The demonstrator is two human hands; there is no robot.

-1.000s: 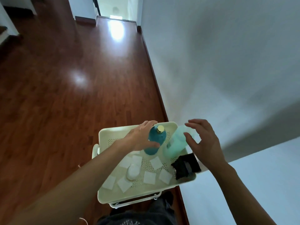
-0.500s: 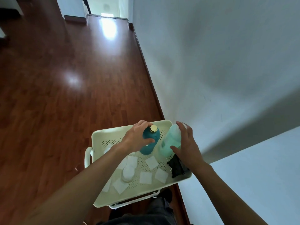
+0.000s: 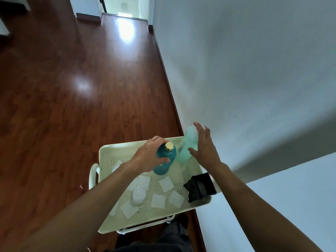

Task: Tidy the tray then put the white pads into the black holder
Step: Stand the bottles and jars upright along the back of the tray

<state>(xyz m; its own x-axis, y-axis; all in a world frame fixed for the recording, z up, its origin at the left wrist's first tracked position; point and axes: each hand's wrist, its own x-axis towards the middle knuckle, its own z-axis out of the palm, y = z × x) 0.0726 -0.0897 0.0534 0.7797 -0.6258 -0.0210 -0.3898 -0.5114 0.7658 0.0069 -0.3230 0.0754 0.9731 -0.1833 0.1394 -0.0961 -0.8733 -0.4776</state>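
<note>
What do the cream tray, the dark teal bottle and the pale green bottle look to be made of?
The tray looks like painted metal or hard plastic: a smooth cream rim and a floor punched with small holes. The dark teal bottle looks opaque and matte, perhaps coated glass or plastic, with a shiny gold cap. The pale green bottle looks like frosted, translucent plastic.

I can read no text, label, brand, number or sign from here. The teal bottle [image 3: 164, 159] and the pale green bottle [image 3: 187, 148] just beside it show plain sides to me. The white pads [image 3: 165, 183] near the teal bottle are blank, and the black holder [image 3: 200, 187] beyond them shows no marking I can make out.
</note>
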